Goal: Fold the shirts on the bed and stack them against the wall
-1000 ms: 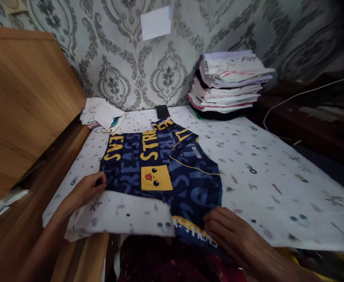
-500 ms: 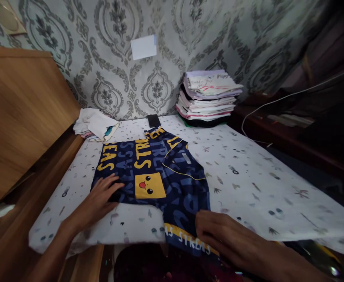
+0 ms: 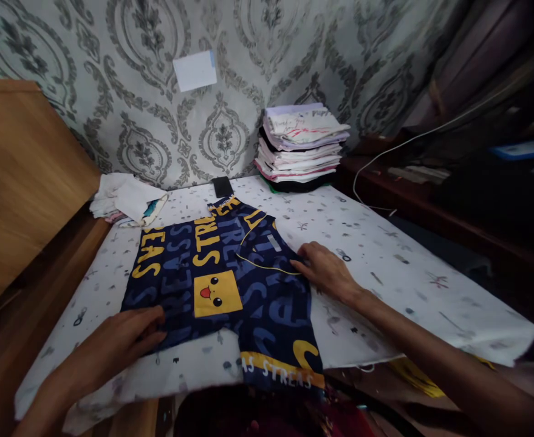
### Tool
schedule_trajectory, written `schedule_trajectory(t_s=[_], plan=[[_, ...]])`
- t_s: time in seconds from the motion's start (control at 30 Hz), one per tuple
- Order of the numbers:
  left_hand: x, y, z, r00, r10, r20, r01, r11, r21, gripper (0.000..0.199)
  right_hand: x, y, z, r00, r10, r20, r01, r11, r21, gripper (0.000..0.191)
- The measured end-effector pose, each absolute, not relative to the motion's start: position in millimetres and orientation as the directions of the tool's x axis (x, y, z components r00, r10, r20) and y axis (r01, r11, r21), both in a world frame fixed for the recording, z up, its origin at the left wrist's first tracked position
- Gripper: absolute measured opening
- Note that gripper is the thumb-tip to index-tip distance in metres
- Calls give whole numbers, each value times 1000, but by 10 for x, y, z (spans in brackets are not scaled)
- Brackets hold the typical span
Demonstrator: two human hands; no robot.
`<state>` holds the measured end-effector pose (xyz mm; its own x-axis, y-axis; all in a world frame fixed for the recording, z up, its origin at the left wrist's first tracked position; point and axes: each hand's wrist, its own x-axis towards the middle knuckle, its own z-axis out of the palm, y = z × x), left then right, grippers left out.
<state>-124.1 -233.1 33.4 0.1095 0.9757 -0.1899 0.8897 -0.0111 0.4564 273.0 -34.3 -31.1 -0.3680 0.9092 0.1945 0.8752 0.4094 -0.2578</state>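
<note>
A navy T-shirt (image 3: 260, 291) with yellow and blue lettering and a yellow face patch (image 3: 218, 294) lies spread sideways over the printed white cloth. My left hand (image 3: 132, 334) rests on its lower hem corner, the fingers laid over the fabric. At the neckline's near end, my right hand (image 3: 328, 267) has thumb and fingertips closed on the shirt's edge. One sleeve with a yellow lettered band points toward me and hangs at the cloth's front edge.
Folded clothes (image 3: 301, 145) are stacked high at the back, against the patterned wall. A smaller white pile (image 3: 127, 197) sits back left by a wooden panel (image 3: 30, 182). A dark phone-like object (image 3: 222, 186) lies behind the shirt. A white cable (image 3: 398, 142) runs at right.
My right hand has left the sleeve and moved up to the neckline. My left hand has drawn back toward the hem corner, its fingers less spread. The view has shifted right.
</note>
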Motion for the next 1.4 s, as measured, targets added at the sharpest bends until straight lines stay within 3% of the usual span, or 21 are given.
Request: schedule_trajectory(t_s=[0.17,0.27,0.4,0.53,0.63,0.77,0.93,1.13,1.27,1.4], plan=[[-819,-1679,203,250,968,-26,864,-211,456,35,2813,-382,-318,-317,939,129,897,342,-281,18],[-631,-1325,58,337,942,16,849,-311,426,43,2928,-379,-328,-272,941,200,892,325,-316,18],[-468,-905,-127,382,924,-13,869,-354,346,52,2739,-308,-265,-446,812,376,776,560,-290,35],[-437,-584,-258,351,936,-32,899,-327,290,61,1991,-226,-250,-745,573,340,505,819,-272,47],[-601,-414,-318,312,950,-15,919,-298,259,62,1449,-26,-359,-838,480,257,423,871,-248,58],[-1109,-257,-341,188,982,-1,961,-183,207,59,1272,531,-509,-784,601,154,569,795,-210,65],[-1749,-157,-361,9,999,32,985,-14,170,59,1566,1173,-563,-649,749,133,730,663,-168,65],[-1912,-141,-425,-7,997,76,991,-3,132,56,1625,1253,-658,-611,771,180,758,635,-146,64],[-1832,-177,-368,-51,986,156,996,38,83,54,1622,1285,-666,-612,762,212,735,646,-203,60],[-1549,-358,-254,-76,970,231,996,66,54,50,1675,1243,-519,-573,779,254,689,626,-365,52]])
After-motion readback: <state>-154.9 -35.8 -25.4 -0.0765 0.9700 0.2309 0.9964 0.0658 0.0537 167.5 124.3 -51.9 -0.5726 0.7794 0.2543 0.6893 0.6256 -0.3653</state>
